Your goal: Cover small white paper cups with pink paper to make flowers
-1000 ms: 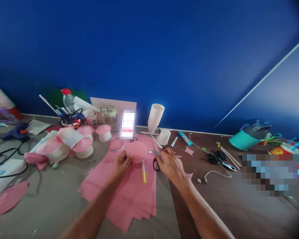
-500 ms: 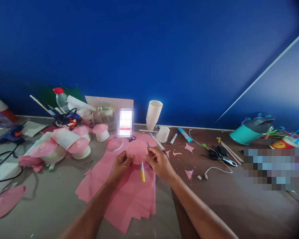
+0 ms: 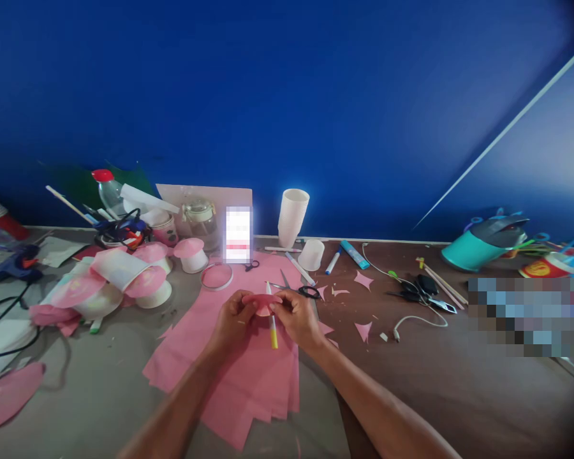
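Observation:
My left hand (image 3: 236, 317) and my right hand (image 3: 294, 315) pinch a round piece of pink paper (image 3: 264, 303) between them. The disc is tilted or bent, so only a narrow curved band shows. Behind and below it is a marker with a yellow end (image 3: 274, 335), its white tip showing above the paper. Beneath both hands lies a fanned stack of pink paper sheets (image 3: 249, 389). A pair of scissors with black handles (image 3: 309, 292) lies just beyond my right hand.
Left stand paper cups with pink paper discs (image 3: 190, 254). A stack of white cups (image 3: 293, 217) and an upturned cup (image 3: 310, 255) are at the back. Pink scraps (image 3: 363, 332), keys (image 3: 425, 288) and a white cable (image 3: 421, 319) lie right. A teal container (image 3: 466, 252) lies beyond.
The pink disc has turned from nearly face-on to a narrow tilted band. My right hand has shifted slightly lower and closer to my left, leaving the scissors in clearer view.

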`<state>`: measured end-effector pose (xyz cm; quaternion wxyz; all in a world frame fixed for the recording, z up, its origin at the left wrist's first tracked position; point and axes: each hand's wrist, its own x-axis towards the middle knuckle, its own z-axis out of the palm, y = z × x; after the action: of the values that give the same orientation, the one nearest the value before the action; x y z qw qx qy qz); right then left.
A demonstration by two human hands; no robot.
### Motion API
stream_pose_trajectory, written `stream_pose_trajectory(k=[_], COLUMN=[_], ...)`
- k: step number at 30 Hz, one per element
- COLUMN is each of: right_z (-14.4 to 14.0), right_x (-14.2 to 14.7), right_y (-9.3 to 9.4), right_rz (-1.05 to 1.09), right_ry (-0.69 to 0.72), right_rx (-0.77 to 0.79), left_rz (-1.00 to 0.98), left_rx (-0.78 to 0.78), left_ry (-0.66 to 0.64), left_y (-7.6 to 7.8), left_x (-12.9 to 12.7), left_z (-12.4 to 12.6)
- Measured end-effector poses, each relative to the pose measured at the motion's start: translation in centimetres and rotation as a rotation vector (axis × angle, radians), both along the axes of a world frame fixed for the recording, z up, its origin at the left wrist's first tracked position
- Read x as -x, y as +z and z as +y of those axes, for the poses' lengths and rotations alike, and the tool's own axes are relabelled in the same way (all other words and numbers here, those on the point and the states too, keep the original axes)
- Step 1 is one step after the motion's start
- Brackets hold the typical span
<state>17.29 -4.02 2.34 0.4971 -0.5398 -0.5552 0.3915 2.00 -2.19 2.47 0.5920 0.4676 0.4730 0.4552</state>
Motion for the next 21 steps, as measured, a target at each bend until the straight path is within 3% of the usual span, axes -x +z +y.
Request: stream_pose_trajectory(k=[9,15,21], right_z=[0.1,-0.3,-0.5], right_x=[0.4,0.4,1.2], right_y=[-0.3,0.3,-0.4], right_rz=[0.336,0.217,0.235], right_ry=[0.058,0.121,0.004], right_rx=[0.221,0.116,0.07], left_rz=[0.147,0.111,0.078], left_rx=[-0.091,-0.105,-0.085], left_ry=[-0.054,-0.057,-0.079], left_y=[0.0,-0.4,0.2], left_x=[0.3,0.3,0.2], left_z=[0.0,0.0,-0.2])
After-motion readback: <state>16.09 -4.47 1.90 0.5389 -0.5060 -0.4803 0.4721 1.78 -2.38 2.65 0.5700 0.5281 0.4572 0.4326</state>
